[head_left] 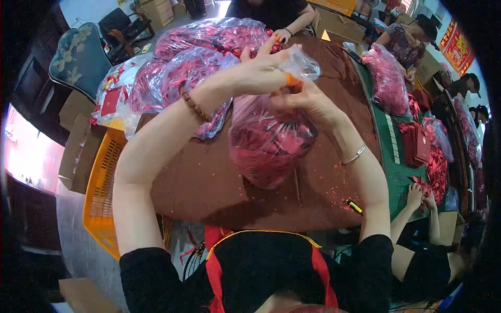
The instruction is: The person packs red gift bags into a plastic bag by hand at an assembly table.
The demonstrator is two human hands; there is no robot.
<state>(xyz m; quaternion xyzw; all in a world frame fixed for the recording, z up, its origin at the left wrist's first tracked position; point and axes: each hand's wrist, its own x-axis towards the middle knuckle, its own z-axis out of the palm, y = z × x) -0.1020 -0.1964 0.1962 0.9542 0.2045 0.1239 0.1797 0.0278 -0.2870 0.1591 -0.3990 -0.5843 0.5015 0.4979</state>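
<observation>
A clear plastic bag [271, 148] packed with red pieces rests on the brown-covered table before me, its neck gathered upward. My left hand [261, 75] reaches over from the left and grips the gathered neck. Its index finger points up and away, and orange covers show on the fingertips. My right hand [311, 103] pinches the neck just below, from the right, with its fingers partly hidden. Above both hands the loose clear mouth of the bag sticks out.
Several filled bags [193, 68] lie at the far left of the brown table [209, 182]. A yellow-handled cutter [355, 207] lies near the right edge. An orange crate [102, 193] stands at left. People work around a green table [389, 182] with red packets [415, 143].
</observation>
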